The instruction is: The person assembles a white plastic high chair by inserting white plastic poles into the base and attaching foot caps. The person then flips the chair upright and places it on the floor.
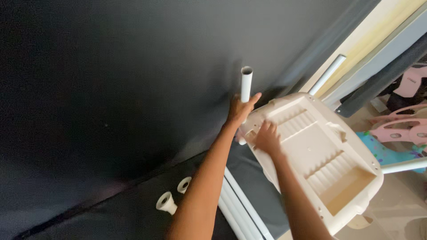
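Gripping a white tube (246,84) in your left hand (240,110), you have your fingers wrapped around its lower part while its open round end points up against the dark grey surface (111,80) behind. The tube is plain, smooth and straight, and its bottom end meets the near corner of a cream plastic tray-like piece (318,155), a moulded panel with ribbed slots and a shallow rectangular well. Your right hand (267,138) lies flat on that same corner, fingers spread and pressing the plastic, just beside your left hand, the two nearly touching. Two more white tubes (327,74) stick out from the far corners of the panel. Below your left forearm, two short white flared caps (166,202) rest on the dark padding, next to a bundle of long white tubes (238,202)
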